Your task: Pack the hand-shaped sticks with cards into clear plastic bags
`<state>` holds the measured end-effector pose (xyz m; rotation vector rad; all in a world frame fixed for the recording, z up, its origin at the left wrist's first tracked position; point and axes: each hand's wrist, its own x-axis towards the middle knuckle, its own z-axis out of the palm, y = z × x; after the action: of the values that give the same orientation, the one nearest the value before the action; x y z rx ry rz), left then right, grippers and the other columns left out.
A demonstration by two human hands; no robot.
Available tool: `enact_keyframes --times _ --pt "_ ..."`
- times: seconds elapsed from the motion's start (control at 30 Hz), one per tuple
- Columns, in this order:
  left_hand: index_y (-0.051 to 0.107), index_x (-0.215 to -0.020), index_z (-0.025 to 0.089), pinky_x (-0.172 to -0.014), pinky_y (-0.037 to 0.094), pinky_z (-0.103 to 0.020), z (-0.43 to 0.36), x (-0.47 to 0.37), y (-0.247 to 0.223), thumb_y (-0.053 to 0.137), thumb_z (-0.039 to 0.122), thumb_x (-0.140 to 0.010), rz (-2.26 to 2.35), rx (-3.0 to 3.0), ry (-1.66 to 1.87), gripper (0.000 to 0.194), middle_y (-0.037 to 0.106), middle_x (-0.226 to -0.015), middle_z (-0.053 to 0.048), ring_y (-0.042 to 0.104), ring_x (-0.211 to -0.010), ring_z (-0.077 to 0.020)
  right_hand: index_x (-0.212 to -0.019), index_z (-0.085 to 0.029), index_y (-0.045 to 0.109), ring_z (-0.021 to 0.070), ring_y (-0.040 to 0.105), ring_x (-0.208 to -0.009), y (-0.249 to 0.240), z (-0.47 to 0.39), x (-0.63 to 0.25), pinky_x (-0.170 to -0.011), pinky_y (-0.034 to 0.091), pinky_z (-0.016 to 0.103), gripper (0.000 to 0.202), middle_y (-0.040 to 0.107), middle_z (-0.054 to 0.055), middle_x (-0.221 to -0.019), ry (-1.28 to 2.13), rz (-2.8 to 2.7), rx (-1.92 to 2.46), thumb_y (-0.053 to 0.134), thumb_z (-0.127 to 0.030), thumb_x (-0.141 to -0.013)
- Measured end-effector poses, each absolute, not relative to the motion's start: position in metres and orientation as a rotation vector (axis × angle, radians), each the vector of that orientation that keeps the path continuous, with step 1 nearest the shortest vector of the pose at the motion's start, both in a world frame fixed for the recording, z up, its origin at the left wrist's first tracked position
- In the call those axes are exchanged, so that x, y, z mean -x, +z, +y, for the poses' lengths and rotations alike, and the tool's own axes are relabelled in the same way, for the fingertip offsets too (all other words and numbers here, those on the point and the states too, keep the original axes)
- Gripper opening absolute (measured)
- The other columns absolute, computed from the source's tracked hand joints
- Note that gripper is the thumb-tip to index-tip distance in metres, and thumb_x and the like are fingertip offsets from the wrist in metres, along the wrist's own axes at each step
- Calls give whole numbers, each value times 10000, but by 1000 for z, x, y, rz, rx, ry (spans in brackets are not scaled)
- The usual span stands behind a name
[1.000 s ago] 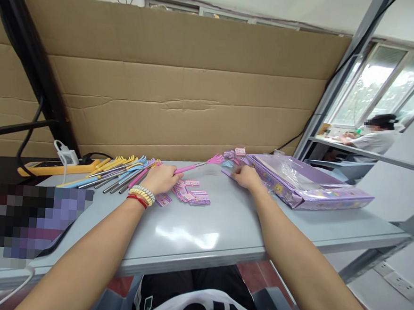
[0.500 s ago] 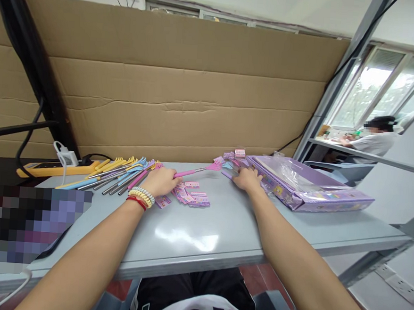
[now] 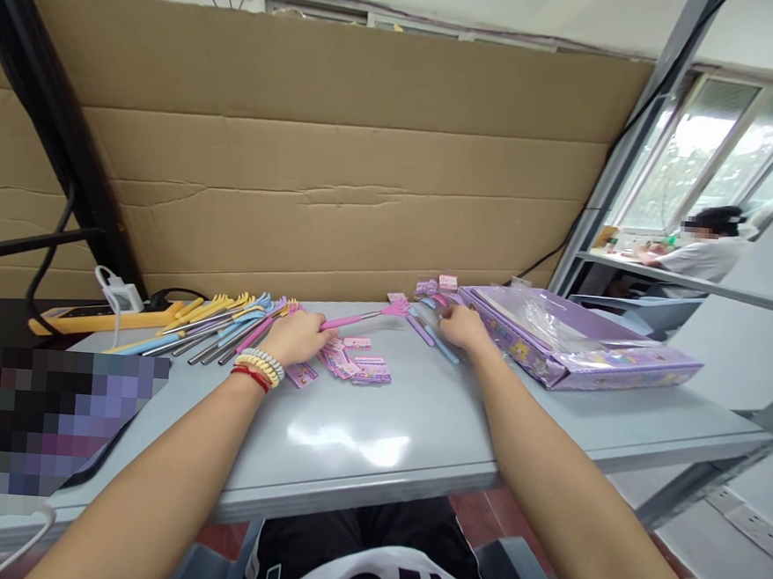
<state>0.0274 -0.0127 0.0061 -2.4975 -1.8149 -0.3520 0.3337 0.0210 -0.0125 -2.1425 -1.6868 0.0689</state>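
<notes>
My left hand (image 3: 296, 338) is closed on a pink-handled stick (image 3: 351, 320) whose pink claw-shaped head points right. Under and beside that hand lie small pink printed cards (image 3: 371, 370). To its left is a pile of metal sticks (image 3: 225, 331) with yellow, blue, purple and pink ends. My right hand (image 3: 464, 328) is at the left edge of the purple box (image 3: 595, 339), over a few wrapped pieces; its fingertips are partly hidden and what they hold is too small to make out. A blue handle (image 3: 445, 346) and a purple handle (image 3: 420, 329) lie just left of it.
Clear plastic wrap lies on the box. A yellow tool (image 3: 103, 316), a white charger (image 3: 125, 291) and a blurred dark device (image 3: 73, 418) are at the left. Cardboard (image 3: 342, 163) stands behind the table. A person (image 3: 707, 250) sits in the right background.
My right hand has shifted slightly, and the blue handle beside it now shows on the table with the purple one. My left hand still holds the pink stick.
</notes>
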Motion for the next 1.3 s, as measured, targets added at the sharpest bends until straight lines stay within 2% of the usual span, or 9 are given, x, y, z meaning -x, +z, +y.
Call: enact_keyframes --times 0.13,0.27,0.47,0.6,0.7,0.83,1.03,1.2,1.3 --pt "622 -832 196 -657 429 -320 -13 -28 7 334 504 -841 -1804 2486 -343 422 690 -878 -100 632 -833 -254 -918 -144 684 272 634 -898 -13 20 -334 -726 466 316 297 683 152 -962 82 -1759 2224 557 -300 -700" --pt "620 -819 197 -640 424 -329 -15 -28 8 338 493 -843 -1783 2472 -337 409 691 -863 -104 635 -817 -263 -842 -144 691 248 638 -848 -13 17 -321 -711 460 294 259 694 139 -904 170 -1899 2136 604 -323 -676" --pt "621 -809 199 -630 415 -327 -14 -27 7 337 498 -842 -1771 2474 -347 414 690 -847 -103 635 -795 -258 -783 -160 687 180 636 -706 -9 10 -310 -633 441 236 211 703 85 -766 303 -1942 1982 522 -289 -764" --pt "628 -824 198 -655 421 -321 -13 -27 7 332 509 -844 -1780 2482 -353 430 691 -853 -99 632 -804 -250 -831 -152 690 210 643 -827 -9 12 -315 -693 442 243 197 702 113 -869 200 -1865 1999 550 -218 -708" --pt "623 -828 198 -658 418 -311 -13 -27 7 326 508 -850 -1782 2491 -361 430 692 -859 -93 632 -803 -240 -846 -156 692 244 639 -887 -10 15 -321 -730 448 274 230 691 129 -906 60 -1748 2065 541 -248 -700" --pt "617 -820 197 -639 411 -304 -12 -27 7 332 492 -853 -1780 2492 -373 411 690 -850 -90 632 -793 -239 -832 -162 697 256 641 -879 -11 11 -322 -733 460 295 234 686 133 -896 41 -1664 2118 540 -268 -696" --pt "621 -805 195 -646 408 -301 -9 -25 4 342 484 -851 -1769 2467 -360 404 689 -848 -99 631 -799 -242 -933 -171 688 247 626 -935 15 8 -321 -785 454 306 306 691 127 -956 -207 -1433 1966 459 -282 -762" --pt "611 -801 195 -624 392 -302 -12 -24 7 335 468 -848 -1771 2461 -384 390 686 -853 -99 624 -788 -242 -959 -106 683 289 621 -955 58 8 -384 -777 470 340 338 668 192 -984 -362 -1253 2104 519 -279 -720" --pt "615 -804 194 -637 394 -310 -14 -26 9 333 468 -845 -1775 2466 -401 395 683 -851 -105 621 -786 -247 -966 -67 669 327 621 -941 58 0 -433 -732 486 375 385 641 243 -980 -309 -1219 2375 598 -291 -661"
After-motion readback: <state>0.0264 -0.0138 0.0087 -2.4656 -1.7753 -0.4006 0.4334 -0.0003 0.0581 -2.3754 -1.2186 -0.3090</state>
